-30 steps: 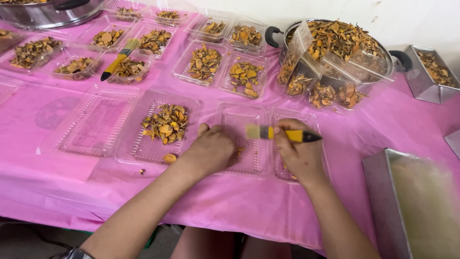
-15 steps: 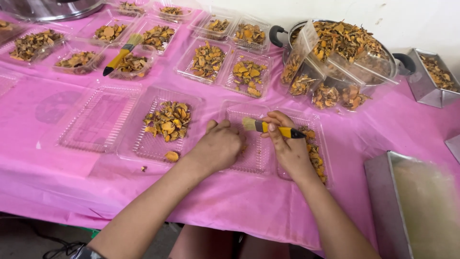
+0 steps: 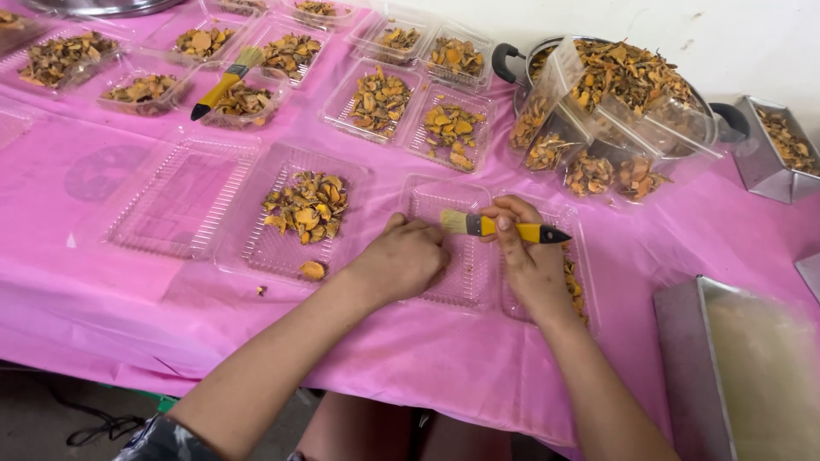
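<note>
**Brush over empty tray, spill risk at edge**

Right hand (image 3: 531,265) fingers grip the yellow-handled brush (image 3: 500,227) over a clear tray (image 3: 448,248). Left hand (image 3: 401,259) is curled on that tray; holding anything? Cannot tell. A nudge could slide the light trays; a loose orange piece (image 3: 312,271) sits near the pink table (image 3: 102,290) edge. No labels visible.

- Near me, the pink table (image 3: 102,290) edge lies bare on the left: easy passage for my left hand (image 3: 403,259).
- Ahead, filled clear trays (image 3: 376,102) stand side by side, with narrow gaps between them.
- Right: a metal box (image 3: 735,367) blocks the way beside my right hand (image 3: 528,256).
- Far right, a heaped pot (image 3: 632,77) stands high.
</note>
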